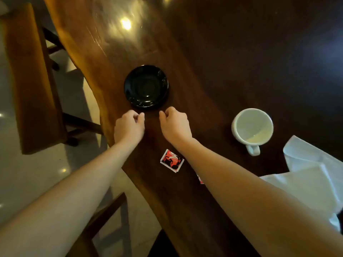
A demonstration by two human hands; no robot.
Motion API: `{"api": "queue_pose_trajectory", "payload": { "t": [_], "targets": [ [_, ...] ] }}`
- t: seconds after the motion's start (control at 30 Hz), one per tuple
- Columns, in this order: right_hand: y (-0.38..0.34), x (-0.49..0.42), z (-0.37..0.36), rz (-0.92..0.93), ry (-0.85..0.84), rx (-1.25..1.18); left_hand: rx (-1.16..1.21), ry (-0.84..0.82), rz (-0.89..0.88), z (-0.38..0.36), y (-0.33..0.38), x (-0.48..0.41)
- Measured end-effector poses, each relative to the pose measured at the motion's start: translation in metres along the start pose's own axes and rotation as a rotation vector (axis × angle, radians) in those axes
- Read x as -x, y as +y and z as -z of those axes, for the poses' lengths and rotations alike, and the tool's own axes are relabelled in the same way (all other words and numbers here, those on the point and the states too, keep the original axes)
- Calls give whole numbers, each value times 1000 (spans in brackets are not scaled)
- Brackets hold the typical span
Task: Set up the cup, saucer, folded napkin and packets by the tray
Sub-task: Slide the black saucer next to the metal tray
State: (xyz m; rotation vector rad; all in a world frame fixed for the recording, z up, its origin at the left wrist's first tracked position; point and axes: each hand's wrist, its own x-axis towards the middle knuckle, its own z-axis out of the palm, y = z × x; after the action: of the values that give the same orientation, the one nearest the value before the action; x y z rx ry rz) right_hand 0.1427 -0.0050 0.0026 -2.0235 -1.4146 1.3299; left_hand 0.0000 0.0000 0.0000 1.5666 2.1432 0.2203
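black saucer (146,87) sits on the wooden table (204,52); left grip (130,127) and right grip (175,125) just beside its near rim, both clenched on nothing. white cup (252,127) stands well apart to the right.

You are looking at 1 saucer (146,87), 1 cup (252,127), 1 napkin (311,173), 1 packet (172,160) in full view and 1 half-hidden packet (201,179), making 2.
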Motion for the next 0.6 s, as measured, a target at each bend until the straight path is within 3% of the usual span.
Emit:
{"api": "queue_pose_trajectory", "payload": {
  "t": [0.17, 0.5, 0.6],
  "targets": [
    [-9, -42, -24, -147, -10, -387, 338, 11, 359, -12, 0, -40],
    [-32, -52, -37, -342, -33, -671, 573, -54, 386, -13, -7, -71],
    [-38, -35, -24, -490, -90, -859, 582, -94, 411, -13, -9, -65]
  ]
}}
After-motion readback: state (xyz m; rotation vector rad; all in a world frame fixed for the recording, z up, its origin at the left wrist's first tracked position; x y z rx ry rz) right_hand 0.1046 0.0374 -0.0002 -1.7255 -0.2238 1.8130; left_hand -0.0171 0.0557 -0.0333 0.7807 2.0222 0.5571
